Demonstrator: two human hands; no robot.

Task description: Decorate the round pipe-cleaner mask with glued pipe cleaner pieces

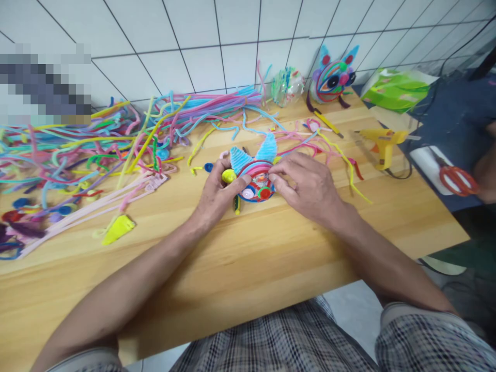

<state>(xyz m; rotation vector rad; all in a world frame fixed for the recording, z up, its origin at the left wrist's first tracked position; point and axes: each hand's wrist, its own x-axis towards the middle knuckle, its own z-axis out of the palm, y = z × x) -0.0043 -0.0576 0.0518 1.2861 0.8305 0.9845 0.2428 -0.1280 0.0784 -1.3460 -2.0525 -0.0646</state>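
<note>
A round animal face made of pipe cleaners (256, 169), with two blue pointed ears, lies at the middle of the wooden table. Rings of red, pink and blue run around it, and a white and a red disc sit on its lower part. My left hand (214, 194) grips its left side, thumb on the front, beside a yellow coiled disc (229, 176). At the right side of the face, my right hand (308, 181) has its thumb and fingertips pinched together. Whether something small is between those fingertips is hidden.
Loose pipe cleaners (209, 109) pile up at the left and back. A finished-looking animal face (332, 81) and a clear round container (287, 86) stand by the tiled wall. A yellow glue gun (385, 143) and red-handled scissors (458, 181) are at the right, near another person's arm.
</note>
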